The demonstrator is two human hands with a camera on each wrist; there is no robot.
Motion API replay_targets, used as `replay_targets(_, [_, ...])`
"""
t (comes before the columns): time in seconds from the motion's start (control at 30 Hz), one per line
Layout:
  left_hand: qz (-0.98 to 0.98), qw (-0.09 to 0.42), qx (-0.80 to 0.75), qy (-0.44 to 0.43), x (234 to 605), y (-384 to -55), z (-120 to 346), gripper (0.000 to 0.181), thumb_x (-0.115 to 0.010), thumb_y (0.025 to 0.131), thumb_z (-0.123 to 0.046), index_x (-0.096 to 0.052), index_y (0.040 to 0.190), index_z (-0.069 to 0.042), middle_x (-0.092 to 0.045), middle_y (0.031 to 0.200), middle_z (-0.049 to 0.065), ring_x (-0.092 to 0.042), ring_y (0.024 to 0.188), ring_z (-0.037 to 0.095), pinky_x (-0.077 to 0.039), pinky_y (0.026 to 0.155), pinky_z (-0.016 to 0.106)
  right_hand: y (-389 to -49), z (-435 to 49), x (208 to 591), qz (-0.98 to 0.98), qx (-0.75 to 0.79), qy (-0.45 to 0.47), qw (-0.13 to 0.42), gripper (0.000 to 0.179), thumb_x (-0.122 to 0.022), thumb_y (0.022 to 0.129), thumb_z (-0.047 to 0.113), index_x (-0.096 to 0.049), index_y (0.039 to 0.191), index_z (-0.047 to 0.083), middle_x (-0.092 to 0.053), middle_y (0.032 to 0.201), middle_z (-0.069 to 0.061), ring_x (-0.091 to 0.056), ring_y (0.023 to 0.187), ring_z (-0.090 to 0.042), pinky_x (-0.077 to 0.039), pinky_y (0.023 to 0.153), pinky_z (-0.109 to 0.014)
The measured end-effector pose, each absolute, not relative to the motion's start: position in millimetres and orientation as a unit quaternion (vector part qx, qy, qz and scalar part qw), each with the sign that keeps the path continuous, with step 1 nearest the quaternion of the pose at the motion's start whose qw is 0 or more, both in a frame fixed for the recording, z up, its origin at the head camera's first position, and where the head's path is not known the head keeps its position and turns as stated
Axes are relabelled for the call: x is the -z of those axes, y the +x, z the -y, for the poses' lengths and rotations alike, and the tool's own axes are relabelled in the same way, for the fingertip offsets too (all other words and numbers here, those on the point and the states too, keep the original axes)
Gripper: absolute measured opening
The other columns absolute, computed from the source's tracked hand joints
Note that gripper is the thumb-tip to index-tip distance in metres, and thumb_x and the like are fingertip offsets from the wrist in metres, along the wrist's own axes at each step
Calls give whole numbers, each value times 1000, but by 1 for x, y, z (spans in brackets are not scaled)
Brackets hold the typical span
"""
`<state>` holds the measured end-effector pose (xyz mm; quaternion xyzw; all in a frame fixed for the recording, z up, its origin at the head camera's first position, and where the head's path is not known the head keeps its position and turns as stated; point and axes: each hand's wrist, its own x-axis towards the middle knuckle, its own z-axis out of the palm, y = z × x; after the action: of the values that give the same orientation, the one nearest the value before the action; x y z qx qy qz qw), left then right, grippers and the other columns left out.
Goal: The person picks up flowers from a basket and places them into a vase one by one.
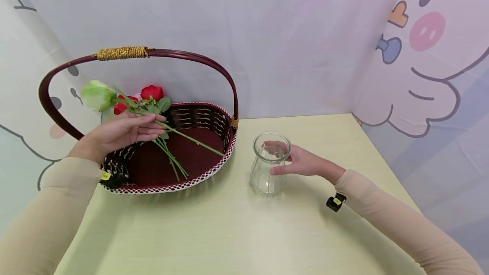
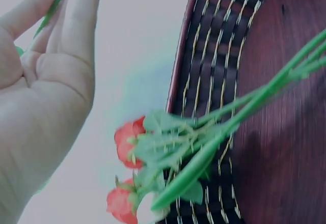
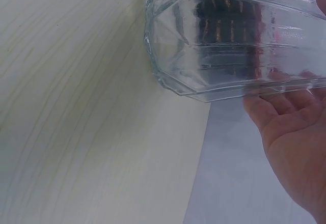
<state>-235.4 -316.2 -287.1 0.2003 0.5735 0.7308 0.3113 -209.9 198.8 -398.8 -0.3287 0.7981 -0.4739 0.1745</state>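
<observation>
My left hand (image 1: 131, 130) is over the left part of the basket and pinches the green stem of a pale green-white rose (image 1: 98, 96). In the left wrist view that stem passes between thumb and fingers. Red roses (image 1: 152, 92) lie in the basket just beyond the hand, their stems (image 1: 172, 161) slanting down over its floor. A clear glass vase (image 1: 268, 177) stands upright on the table, right of the basket. Around its upper part my right hand (image 1: 302, 160) is curved, thumb in front and fingers behind the glass. The right wrist view shows fingers against the vase wall.
The dark red woven basket (image 1: 202, 177) has a white braided rim and a tall arched handle (image 1: 191, 55) wrapped in gold. It stands on a pale wooden table (image 1: 229, 232). A light curtain (image 1: 286, 46) with cartoon prints hangs behind and beside the table.
</observation>
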Motion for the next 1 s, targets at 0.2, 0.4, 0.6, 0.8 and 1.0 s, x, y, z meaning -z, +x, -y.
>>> replay_targets(0.2, [-554,287,-746,234,284,-232,289,38,-32,112,-4,-63,131,5,-69,123,21,-68,114,29,-54,99,38,-210,-199,400,-799,473,-328,174,83,-82,88,31,-37,157,19,-48,153,-10,-46,140,-24,-35,115,-57])
replay_targets(0.4, [-572,262,-736,250,275,-228,260,34,-38,111,-6,-64,130,3,-70,122,16,-69,112,25,-56,95,36,-210,-198,399,-798,475,-328,174,84,-83,88,31,-37,157,18,-48,153,-12,-45,140,-29,-36,115,-57])
replay_targets(0.6, [-598,238,-727,239,271,-226,240,30,-45,109,-7,-65,128,5,-70,121,15,-70,109,26,-57,94,38,-209,-199,399,-801,473,-322,175,83,-83,88,32,-37,157,21,-48,153,-11,-46,140,-24,-35,115,-56])
replay_targets(0.8, [-634,225,-699,241,267,-223,224,26,-51,107,-7,-67,123,5,-68,126,13,-70,109,29,-58,92,41,-210,-199,401,-803,470,-322,174,84,-83,88,33,-37,157,20,-48,153,-7,-46,140,-22,-35,116,-55])
replay_targets(1.0, [-667,236,-658,257,262,-222,205,30,-54,107,-12,-63,128,8,-68,125,18,-68,113,33,-55,96,46,-210,-199,402,-799,474,-326,173,84,-82,88,31,-36,157,18,-50,152,0,-47,139,-20,-35,116,-54])
